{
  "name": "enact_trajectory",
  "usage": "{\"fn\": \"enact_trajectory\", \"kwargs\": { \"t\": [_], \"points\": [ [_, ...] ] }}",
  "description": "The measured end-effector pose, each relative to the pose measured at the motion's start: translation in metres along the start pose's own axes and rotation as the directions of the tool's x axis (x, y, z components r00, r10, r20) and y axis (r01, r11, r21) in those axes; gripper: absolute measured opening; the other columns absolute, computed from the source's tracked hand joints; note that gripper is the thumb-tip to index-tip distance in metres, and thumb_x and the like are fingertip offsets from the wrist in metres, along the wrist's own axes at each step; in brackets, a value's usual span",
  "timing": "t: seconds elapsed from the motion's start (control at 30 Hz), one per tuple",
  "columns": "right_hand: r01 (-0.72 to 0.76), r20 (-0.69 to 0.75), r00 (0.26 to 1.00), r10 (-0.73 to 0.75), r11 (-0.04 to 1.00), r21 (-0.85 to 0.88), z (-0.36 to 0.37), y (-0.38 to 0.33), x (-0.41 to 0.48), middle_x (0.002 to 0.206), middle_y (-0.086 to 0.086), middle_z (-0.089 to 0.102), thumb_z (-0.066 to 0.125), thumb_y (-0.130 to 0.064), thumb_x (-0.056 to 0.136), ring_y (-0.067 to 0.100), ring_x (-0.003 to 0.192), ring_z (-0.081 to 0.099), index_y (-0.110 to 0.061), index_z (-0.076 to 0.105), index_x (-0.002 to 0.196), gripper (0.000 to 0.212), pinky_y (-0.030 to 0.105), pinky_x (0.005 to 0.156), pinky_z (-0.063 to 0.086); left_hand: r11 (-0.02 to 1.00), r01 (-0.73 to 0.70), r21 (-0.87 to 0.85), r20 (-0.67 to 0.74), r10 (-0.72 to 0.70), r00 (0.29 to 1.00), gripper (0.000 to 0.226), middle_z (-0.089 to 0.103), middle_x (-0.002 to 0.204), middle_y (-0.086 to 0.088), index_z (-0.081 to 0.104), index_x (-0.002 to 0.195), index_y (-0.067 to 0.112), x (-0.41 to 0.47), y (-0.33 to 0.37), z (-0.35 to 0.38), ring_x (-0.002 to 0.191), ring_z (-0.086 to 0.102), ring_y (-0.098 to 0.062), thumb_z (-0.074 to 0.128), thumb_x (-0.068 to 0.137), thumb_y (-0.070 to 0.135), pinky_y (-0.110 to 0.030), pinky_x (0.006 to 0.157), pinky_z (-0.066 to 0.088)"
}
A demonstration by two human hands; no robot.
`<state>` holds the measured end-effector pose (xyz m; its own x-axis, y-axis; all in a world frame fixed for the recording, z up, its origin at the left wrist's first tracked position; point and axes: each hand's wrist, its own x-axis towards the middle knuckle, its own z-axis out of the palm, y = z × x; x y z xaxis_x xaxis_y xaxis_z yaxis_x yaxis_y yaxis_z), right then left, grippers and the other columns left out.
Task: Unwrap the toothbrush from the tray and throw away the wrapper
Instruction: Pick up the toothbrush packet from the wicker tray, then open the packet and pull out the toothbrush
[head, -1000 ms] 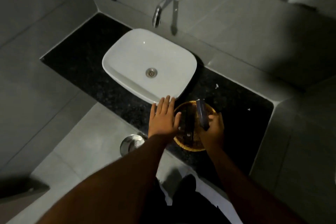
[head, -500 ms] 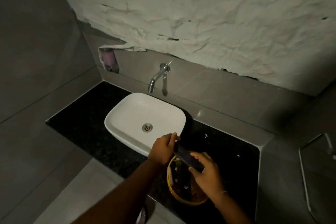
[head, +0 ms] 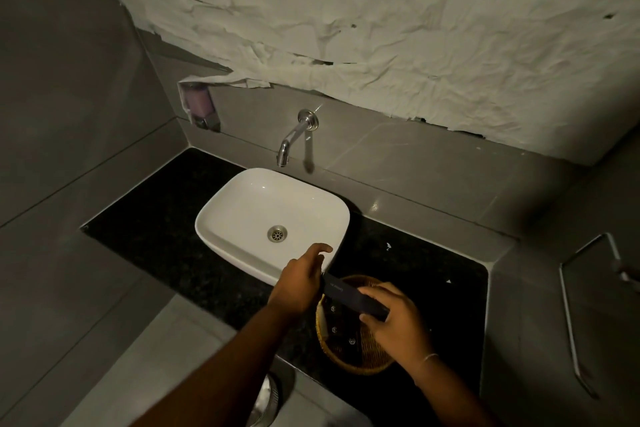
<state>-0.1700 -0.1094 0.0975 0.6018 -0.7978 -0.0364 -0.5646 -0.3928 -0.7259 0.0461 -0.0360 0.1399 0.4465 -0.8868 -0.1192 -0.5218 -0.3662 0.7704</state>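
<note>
A long dark wrapped toothbrush [head: 348,295] is held level above a round woven tray [head: 346,359] on the black counter. My left hand [head: 300,282] grips its left end, with the forefinger stretched out toward the basin. My right hand [head: 398,321] holds its right end from above. The tray holds several small dark packets, partly hidden by my right hand. The toothbrush itself is hidden inside the wrapper.
A white basin [head: 239,218] stands left of the tray, under a wall tap [head: 292,139]. A steel bin [head: 266,399] sits on the floor below the counter edge. A soap dispenser [head: 199,104] hangs at the back left, a metal rail [head: 581,315] on the right wall.
My right hand lifted the wrapped toothbrush out of the tray and turned it level. My left hand came off the tray rim and took hold of its left end. The camera tilted up.
</note>
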Motion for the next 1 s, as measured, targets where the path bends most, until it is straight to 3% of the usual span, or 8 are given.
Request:
{"fn": "enact_trajectory", "kwargs": {
  "t": [0.13, 0.4, 0.5, 0.67, 0.77, 0.83, 0.93, 1.0],
  "points": [
    [-0.02, 0.019, 1.0, 0.019, 0.999, 0.03, -0.006, -0.004, 0.001, 0.131, -0.017, 0.062, 0.086, -0.025, 0.081, 0.017, 0.128, 0.058, -0.036, 0.069, 0.129, 0.052, 0.039, 0.101, 0.059, 0.989, -0.1, 0.112, 0.003, 0.101, 0.995, 0.035, 0.08, 0.081, 0.007, 0.059, 0.121, 0.047, -0.007, 0.006, -0.003, 0.066, 0.075, -0.005, 0.033, 0.107, 0.064, -0.04, 0.075, 0.064],
    [-0.005, 0.04, 0.999, 0.003, 1.0, 0.031, -0.011, 0.002, -0.002, 0.124, -0.023, 0.061, 0.088, -0.025, 0.079, 0.015, 0.124, 0.061, -0.033, 0.07, 0.128, 0.053, 0.032, 0.101, 0.058, 0.993, -0.112, 0.039, 0.047, 0.11, 0.993, 0.036, 0.073, 0.08, -0.015, 0.053, 0.141, 0.033, -0.007, 0.013, -0.002, 0.065, 0.072, -0.034, 0.038, 0.114, 0.016, -0.053, 0.068, 0.063],
    [-0.02, 0.035, 0.999, 0.018, 0.998, 0.057, -0.009, 0.004, -0.002, 0.129, -0.019, 0.062, 0.088, -0.026, 0.079, 0.013, 0.126, 0.06, -0.035, 0.07, 0.129, 0.054, 0.033, 0.103, 0.057, 0.968, -0.009, -0.25, 0.0, 0.009, 1.0, 0.036, 0.062, 0.065, -0.013, 0.055, 0.143, 0.025, -0.007, 0.015, 0.001, 0.053, 0.06, -0.033, 0.036, 0.115, 0.013, -0.04, 0.052, 0.06],
    [-0.128, 0.035, 0.992, 0.123, 0.963, 0.239, -0.009, -0.012, -0.001, 0.113, -0.029, 0.067, 0.089, -0.024, 0.078, -0.001, 0.109, 0.066, -0.047, 0.068, 0.121, 0.052, 0.008, 0.078, 0.054, 0.487, 0.437, -0.756, 0.307, -0.327, 0.894, 0.044, 0.061, 0.068, -0.007, 0.061, 0.142, 0.019, -0.006, 0.03, 0.001, 0.063, 0.059, -0.022, 0.038, 0.114, 0.044, -0.033, 0.063, 0.059],
    [-0.131, 0.024, 0.991, 0.131, 0.917, 0.377, -0.008, -0.026, 0.0, 0.098, -0.045, 0.069, 0.09, -0.015, 0.075, -0.019, 0.097, 0.066, -0.054, 0.066, 0.1, 0.052, -0.002, 0.066, 0.05, 0.663, 0.413, -0.624, 0.352, -0.234, 0.906, 0.059, 0.08, 0.096, 0.007, 0.073, 0.12, 0.033, -0.014, 0.037, 0.006, 0.091, 0.075, -0.011, 0.03, 0.106, 0.071, -0.027, 0.08, 0.057],
    [-0.132, 0.051, 0.991, 0.123, 0.889, 0.439, -0.007, -0.033, 0.001, 0.1, -0.041, 0.072, 0.091, -0.013, 0.074, -0.015, 0.098, 0.068, -0.049, 0.069, 0.1, 0.049, 0.001, 0.07, 0.052, 0.785, 0.254, -0.565, 0.268, -0.117, 0.956, 0.051, 0.079, 0.115, -0.005, 0.073, 0.125, 0.02, -0.019, 0.037, 0.015, 0.111, 0.075, -0.016, 0.045, 0.108, 0.06, -0.034, 0.098, 0.058],
    [-0.193, 0.151, 0.98, 0.132, 0.828, 0.527, -0.012, -0.036, 0.005, 0.099, -0.028, 0.078, 0.091, -0.022, 0.076, -0.005, 0.099, 0.074, -0.043, 0.076, 0.098, 0.034, 0.013, 0.072, 0.059, 0.839, 0.053, -0.542, 0.099, 0.001, 0.995, 0.033, 0.072, 0.107, -0.029, 0.066, 0.117, 0.0, -0.019, 0.032, 0.024, 0.099, 0.071, -0.025, 0.06, 0.109, 0.031, -0.059, 0.1, 0.055],
    [-0.285, 0.22, 0.957, 0.189, 0.764, 0.579, -0.019, -0.035, 0.007, 0.102, -0.015, 0.082, 0.087, -0.048, 0.075, 0.005, 0.098, 0.078, -0.039, 0.081, 0.098, 0.025, 0.022, 0.072, 0.063, 0.884, -0.016, -0.467, 0.066, 0.053, 0.996, 0.023, 0.075, 0.098, -0.016, 0.068, 0.117, 0.01, -0.019, 0.032, 0.022, 0.094, 0.072, -0.021, 0.062, 0.108, 0.03, -0.059, 0.095, 0.056]
  ]
}}
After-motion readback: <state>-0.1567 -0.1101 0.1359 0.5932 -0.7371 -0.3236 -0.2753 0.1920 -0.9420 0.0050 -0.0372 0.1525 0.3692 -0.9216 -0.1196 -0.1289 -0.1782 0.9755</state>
